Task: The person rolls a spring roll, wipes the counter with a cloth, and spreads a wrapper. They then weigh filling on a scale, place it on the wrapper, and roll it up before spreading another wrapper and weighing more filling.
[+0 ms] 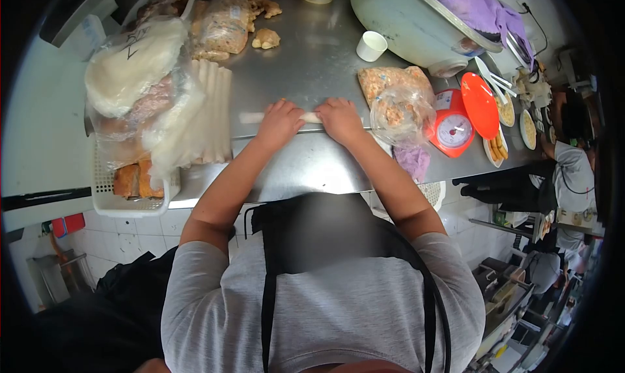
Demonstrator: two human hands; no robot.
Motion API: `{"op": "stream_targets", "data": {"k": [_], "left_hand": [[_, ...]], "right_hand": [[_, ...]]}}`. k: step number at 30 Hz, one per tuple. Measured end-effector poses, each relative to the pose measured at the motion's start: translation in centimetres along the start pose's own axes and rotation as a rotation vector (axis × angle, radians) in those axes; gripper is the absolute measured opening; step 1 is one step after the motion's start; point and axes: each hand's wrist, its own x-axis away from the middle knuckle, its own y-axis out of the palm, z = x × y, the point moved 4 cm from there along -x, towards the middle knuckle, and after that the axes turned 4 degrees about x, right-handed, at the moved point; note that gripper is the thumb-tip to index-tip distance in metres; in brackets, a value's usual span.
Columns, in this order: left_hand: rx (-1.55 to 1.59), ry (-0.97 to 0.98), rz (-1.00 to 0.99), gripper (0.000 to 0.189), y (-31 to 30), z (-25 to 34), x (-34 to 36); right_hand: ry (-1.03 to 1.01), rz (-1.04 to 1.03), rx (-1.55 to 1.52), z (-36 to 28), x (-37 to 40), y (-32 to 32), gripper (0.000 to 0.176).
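Observation:
A long, pale, thin roll [310,117] lies crosswise near the front edge of the steel table. My left hand [281,120] is closed over it, and its left end sticks out past my fingers. Close beside, my right hand [340,118] grips the right part of the same roll, palm down. Many similar pale rolls [213,106] lie side by side to the left of my hands. Right of my right hand sits an open plastic bag of chopped orange-brown filling [396,103]. What is inside the roll is hidden.
At left, plastic bags with white sheets [137,67] top a white basket [133,207]. A red dial scale [454,129], a white cup [372,46] and a large basin [416,21] stand at right. Bagged food [224,25] lies farther back. Another person [573,178] is at far right.

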Motion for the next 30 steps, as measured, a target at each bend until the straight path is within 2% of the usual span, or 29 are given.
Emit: {"op": "stream_targets", "data": {"k": [3,10,15,18,22,26,28,30], "left_hand": [[0.010,-0.029,-0.090,0.020,-0.1,-0.4,-0.6],[0.055,-0.008,-0.074,0.019,0.2,-0.3,-0.3],[0.113,0.029,-0.055,0.020,-0.1,2.1,3.5],[0.111,0.048,-0.019,0.021,-0.7,3.6,5.0],[0.125,-0.001,-0.063,0.023,-0.7,3.5,4.5],[0.082,0.002,-0.082,0.029,-1.0,4.2,3.7],[0.063,-0.022,-0.143,0.031,-0.4,4.1,3.5],[0.214,-0.106,-0.209,0.030,-0.9,3.8,2.3]], "right_hand": [[-0.083,0.132,0.028,-1.7,0.6,-0.7,0.024],[-0.074,0.038,-0.085,-1.0,0.9,0.4,0.028],[-0.104,-0.024,-0.108,-2.7,5.0,0.2,0.030],[-0.173,0.042,-0.136,-3.3,7.2,-1.5,0.030],[0.029,-0.140,-0.013,0.4,7.9,-2.1,0.029],[0.022,-0.357,-0.102,2.5,6.3,-3.2,0.028],[0.012,-0.369,-0.259,2.4,4.8,-5.9,0.028],[0.007,-0.304,-0.408,2.4,3.1,-9.1,0.028]]}}
